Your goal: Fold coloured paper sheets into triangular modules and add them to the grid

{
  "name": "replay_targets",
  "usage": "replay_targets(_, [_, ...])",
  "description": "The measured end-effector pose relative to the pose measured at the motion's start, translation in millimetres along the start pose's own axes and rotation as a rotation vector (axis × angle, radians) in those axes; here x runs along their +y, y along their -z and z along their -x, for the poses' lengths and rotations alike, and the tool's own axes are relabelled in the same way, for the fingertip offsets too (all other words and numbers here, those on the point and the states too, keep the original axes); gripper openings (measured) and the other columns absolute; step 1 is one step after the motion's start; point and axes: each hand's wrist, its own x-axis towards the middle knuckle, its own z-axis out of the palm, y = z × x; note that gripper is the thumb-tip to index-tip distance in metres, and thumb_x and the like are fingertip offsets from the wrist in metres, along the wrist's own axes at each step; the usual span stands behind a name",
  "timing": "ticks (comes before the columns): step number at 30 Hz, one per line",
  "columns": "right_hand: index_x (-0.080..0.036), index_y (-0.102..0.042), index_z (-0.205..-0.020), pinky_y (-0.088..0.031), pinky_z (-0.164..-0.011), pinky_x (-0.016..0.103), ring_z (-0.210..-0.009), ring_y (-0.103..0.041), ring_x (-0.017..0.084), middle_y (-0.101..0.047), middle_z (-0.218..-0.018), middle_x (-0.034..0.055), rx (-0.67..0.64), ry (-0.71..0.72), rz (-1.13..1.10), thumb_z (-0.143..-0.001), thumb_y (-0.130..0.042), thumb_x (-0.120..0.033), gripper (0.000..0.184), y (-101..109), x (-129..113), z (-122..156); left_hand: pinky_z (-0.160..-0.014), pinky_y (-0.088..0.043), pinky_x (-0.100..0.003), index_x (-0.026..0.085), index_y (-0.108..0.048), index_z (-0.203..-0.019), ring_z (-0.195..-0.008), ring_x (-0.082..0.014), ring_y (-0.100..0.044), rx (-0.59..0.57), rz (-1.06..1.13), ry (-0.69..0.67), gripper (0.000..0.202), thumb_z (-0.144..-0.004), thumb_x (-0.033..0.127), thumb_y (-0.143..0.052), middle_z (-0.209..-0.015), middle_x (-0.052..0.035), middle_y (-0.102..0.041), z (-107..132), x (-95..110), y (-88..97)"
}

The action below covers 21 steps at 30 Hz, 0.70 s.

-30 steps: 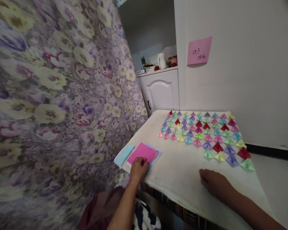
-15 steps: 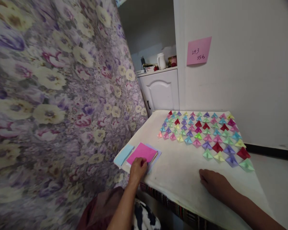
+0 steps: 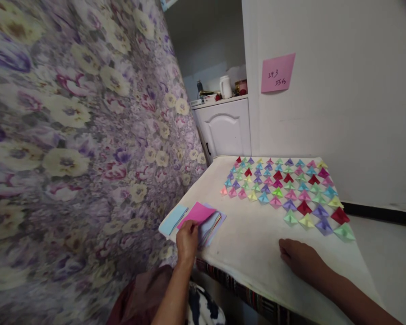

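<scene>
Left hand (image 3: 187, 239) pinches near edge of stack of coloured square paper sheets (image 3: 203, 215), pink on top, edge raised, at left edge of white cloth-covered table (image 3: 250, 243). Right hand (image 3: 299, 259) flat, open, palm down on cloth. Rows of small folded coloured paper shapes (image 3: 284, 189) beyond.

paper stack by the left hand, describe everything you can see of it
The paper stack is a small pile of thin square sheets, bright pink on top and lavender at the bottom, other colours showing at the edges. It lies on the table, near its left front corner. The left hand pinches its near edge, raising the upper sheets so they fan apart. A light blue sheet lies just left of it.
</scene>
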Motion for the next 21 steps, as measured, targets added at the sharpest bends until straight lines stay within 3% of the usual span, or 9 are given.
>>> replay_targets(3, [-0.019,-0.055,-0.069,-0.035,-0.06,0.028,-0.067,-0.057,0.019,-0.063,-0.071,0.0045,0.016,-0.015,-0.202,-0.078,-0.045,-0.016,0.014,11.1,-9.3,-0.7,-0.074,-0.044,-0.03,0.019,-0.059,-0.084,-0.081,-0.0199,-0.058,0.083,0.035,-0.072,0.015,-0.082,0.017,-0.044,-0.084,-0.0053,-0.063,1.5,14.6,5.3])
replay_targets(5, [-0.018,-0.057,-0.069,-0.04,-0.06,0.028,-0.064,-0.058,0.017,-0.063,-0.068,0.0037,-0.04,-0.031,-0.556,-0.081,-0.045,-0.024,0.018,19.7,-19.9,-1.4,-0.079,-0.043,-0.032,0.019,-0.058,-0.086,-0.086,-0.0204,-0.057,0.087,0.065,-0.167,0.016,-0.084,0.015,-0.042,-0.086,-0.0063,-0.062,6.4,33.1,3.7])
replay_targets(7, [-0.017,-0.06,-0.081,-0.046,-0.065,0.03,-0.072,-0.062,0.019,-0.067,-0.078,0.0059,-0.152,-0.062,-1.029,-0.083,-0.047,-0.038,0.025,26.4,-31.8,-1.7,-0.081,-0.043,-0.033,0.02,-0.058,-0.087,-0.089,-0.0198,-0.056,0.032,0.099,-0.302,0.016,-0.085,0.016,-0.043,-0.088,-0.0061,-0.062,15.9,57.6,-3.4])
replay_targets(9, [-0.018,-0.061,-0.096,-0.046,-0.079,0.036,-0.091,-0.063,0.022,-0.067,-0.096,0.0089,-0.201,-0.132,-1.444,-0.078,-0.056,-0.047,0.035,30.2,-42.0,-1.4,-0.079,-0.044,-0.032,0.022,-0.06,-0.088,-0.088,-0.0188,-0.056,-0.048,0.128,-0.447,0.018,-0.085,0.014,-0.044,-0.09,-0.0052,-0.064,29.0,84.2,-14.0])
replay_targets(11, [-0.019,-0.061,-0.102,-0.042,-0.089,0.039,-0.101,-0.06,0.023,-0.066,-0.105,0.0105,-0.204,-0.116,-1.765,-0.074,-0.062,-0.049,0.042,31.6,-48.0,-0.8,-0.075,-0.044,-0.03,0.022,-0.061,-0.086,-0.085,-0.0174,-0.057,-0.121,0.154,-0.596,0.018,-0.086,0.013,-0.045,-0.087,-0.0039,-0.065,42.7,108.3,-24.3])
replay_targets(12, [-0.018,-0.063,-0.099,-0.041,-0.091,0.04,-0.099,-0.061,0.023,-0.067,-0.103,0.0099,-0.187,-0.092,-1.866,-0.073,-0.065,-0.047,0.039,32.0,-49.2,-0.6,-0.073,-0.044,-0.031,0.021,-0.061,-0.087,-0.084,-0.018,-0.056,-0.154,0.145,-0.741,0.017,-0.086,0.013,-0.045,-0.087,-0.0053,-0.065,48.6,118.2,-28.4])
replay_targets(15, [-0.016,-0.065,-0.092,-0.044,-0.088,0.041,-0.093,-0.063,0.024,-0.07,-0.093,0.0092,-0.069,-0.079,-2.02,-0.076,-0.063,-0.041,0.03,33.2,-47.3,-0.2,-0.069,-0.044,-0.033,0.018,-0.059,-0.084,-0.08,-0.0185,-0.055,-0.196,0.105,-0.955,0.014,-0.088,0.018,-0.046,-0.083,-0.0067,-0.063,59.5,137.3,-34.2])
replay_targets(21, [-0.014,-0.065,-0.086,-0.05,-0.077,0.037,-0.086,-0.066,0.026,-0.072,-0.083,0.0072,0.1,-0.161,-2.084,-0.071,-0.068,-0.026,0.02,36.7,-40.7,-0.1,-0.074,-0.046,-0.034,0.016,-0.06,-0.088,-0.089,-0.0198,-0.055,-0.21,0.114,-1.013,0.012,-0.088,0.018,-0.048,-0.091,-0.0082,-0.064,61.3,146.8,-35.7])
